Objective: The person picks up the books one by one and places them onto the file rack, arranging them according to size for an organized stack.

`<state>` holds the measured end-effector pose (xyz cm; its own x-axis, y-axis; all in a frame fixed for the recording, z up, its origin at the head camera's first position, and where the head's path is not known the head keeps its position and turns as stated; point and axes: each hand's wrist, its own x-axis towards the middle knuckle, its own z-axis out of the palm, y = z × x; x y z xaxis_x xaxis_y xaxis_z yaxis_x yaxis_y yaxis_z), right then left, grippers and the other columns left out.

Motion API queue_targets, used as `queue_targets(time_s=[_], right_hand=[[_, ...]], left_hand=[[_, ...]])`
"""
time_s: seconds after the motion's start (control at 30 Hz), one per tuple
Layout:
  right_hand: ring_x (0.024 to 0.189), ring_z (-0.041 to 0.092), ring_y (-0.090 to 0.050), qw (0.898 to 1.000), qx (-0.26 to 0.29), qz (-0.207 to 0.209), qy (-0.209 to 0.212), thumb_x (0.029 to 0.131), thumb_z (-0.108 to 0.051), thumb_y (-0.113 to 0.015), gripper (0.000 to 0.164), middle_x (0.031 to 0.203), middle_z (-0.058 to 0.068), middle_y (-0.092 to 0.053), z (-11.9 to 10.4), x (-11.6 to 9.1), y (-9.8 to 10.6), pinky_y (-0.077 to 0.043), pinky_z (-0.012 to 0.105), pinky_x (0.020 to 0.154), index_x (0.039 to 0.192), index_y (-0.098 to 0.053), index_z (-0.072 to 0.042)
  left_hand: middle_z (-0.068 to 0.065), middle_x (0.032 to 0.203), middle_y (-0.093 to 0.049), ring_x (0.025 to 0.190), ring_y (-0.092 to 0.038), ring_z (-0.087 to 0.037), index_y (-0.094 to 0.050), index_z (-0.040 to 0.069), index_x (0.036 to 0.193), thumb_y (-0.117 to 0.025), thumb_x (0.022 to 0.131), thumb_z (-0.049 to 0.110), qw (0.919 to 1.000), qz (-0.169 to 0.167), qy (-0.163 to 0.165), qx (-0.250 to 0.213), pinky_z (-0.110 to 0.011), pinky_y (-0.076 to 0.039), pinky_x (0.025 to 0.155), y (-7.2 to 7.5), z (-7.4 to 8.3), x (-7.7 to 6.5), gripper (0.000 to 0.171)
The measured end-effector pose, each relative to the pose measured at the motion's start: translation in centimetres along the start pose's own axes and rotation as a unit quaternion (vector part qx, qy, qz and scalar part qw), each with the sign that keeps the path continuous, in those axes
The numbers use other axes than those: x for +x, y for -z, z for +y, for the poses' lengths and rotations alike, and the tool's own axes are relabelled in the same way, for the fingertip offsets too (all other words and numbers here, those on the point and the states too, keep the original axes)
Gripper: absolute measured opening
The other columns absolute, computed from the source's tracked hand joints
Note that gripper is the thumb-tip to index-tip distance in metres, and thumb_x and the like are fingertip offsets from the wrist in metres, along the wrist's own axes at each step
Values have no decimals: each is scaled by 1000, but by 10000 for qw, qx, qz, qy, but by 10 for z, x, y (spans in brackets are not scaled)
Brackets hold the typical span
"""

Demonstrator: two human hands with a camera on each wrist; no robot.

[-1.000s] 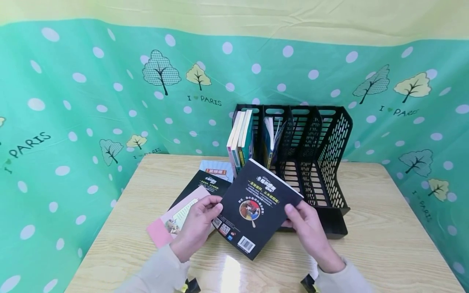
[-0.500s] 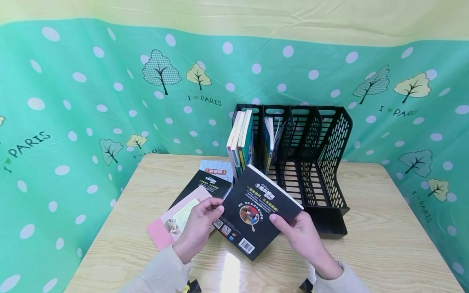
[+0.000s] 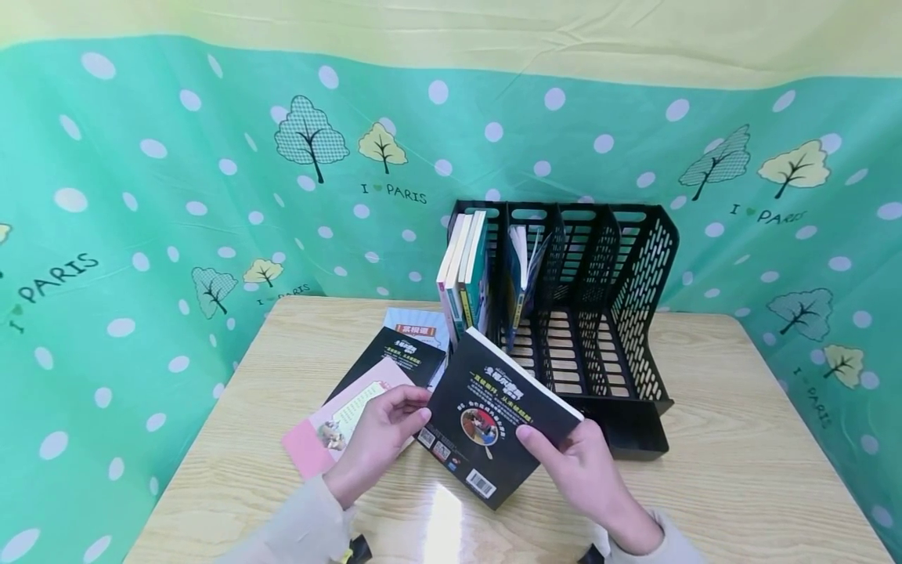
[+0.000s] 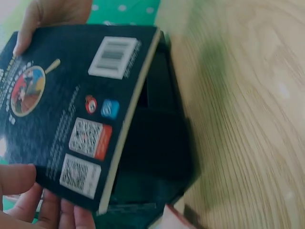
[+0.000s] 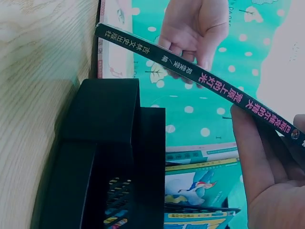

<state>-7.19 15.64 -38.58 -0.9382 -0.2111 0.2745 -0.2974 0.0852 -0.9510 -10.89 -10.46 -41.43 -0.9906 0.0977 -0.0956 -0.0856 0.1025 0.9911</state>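
Observation:
A black paperback book with a round picture and a barcode on its back cover is held up, tilted, between both hands. My left hand pinches its left edge; in the left wrist view the thumb lies on the cover and the fingers curl beneath. My right hand grips the lower right side, thumb on the cover, other fingers behind. The book's spine, with pink and white lettering, faces the right wrist camera. Behind it stands a black file rack, partly covered by the book.
Several upright books fill the rack's leftmost slot, and a few thin ones lean in the second. On the table to the left overlap a pink book, another black book and a light blue book. A patterned curtain hangs behind.
The held book has dipped and tilted a little, its top edge lower. My right hand has shifted down and left along it, its thumb further onto the cover. My left hand stays nearly in place.

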Motion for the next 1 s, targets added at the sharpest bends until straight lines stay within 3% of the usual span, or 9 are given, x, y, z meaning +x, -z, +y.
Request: queue_targets(time_s=[0.17,0.4,0.53,0.77,1.0], right_hand=[[90,22,-69,9995,-178,96,258,91,0,-62,31,109,14,-69,-2,-2,4,-58,33,74,121,-63,-4],[93,21,-69,9987,-251,333,299,89,4,-62,32,110,18,-67,-6,-2,14,-57,32,75,121,-62,-1],[93,21,-69,9979,-303,417,393,89,5,-61,34,112,18,-67,-10,-3,20,-57,32,75,123,-61,0],[97,20,-68,9961,-233,628,579,88,11,-59,40,117,11,-67,-16,-4,31,-56,32,77,126,-57,5],[99,21,-67,9960,-260,759,400,88,11,-59,43,121,3,-65,-21,-4,41,-55,35,79,130,-54,4]], left_hand=[[-11,109,-65,103,-61,-25,-66,2,110,-64,85,-5,9996,-114,-151,193,-22,-50,88,9,-4,-2,26],[-8,105,-66,98,-62,-17,-68,11,107,-67,85,-1,9956,56,-182,921,-25,-50,90,25,-7,-1,25],[-4,104,-66,99,-62,-19,-67,13,108,-68,84,1,9922,133,-107,1233,-26,-50,89,35,-8,4,26],[-8,114,-64,105,-59,-21,-64,9,115,-68,85,5,9786,271,54,2038,-38,-49,94,51,-17,15,30],[-6,118,-61,112,-55,-27,-61,10,119,-69,87,12,9643,254,417,2603,-46,-45,97,65,-24,25,34]])
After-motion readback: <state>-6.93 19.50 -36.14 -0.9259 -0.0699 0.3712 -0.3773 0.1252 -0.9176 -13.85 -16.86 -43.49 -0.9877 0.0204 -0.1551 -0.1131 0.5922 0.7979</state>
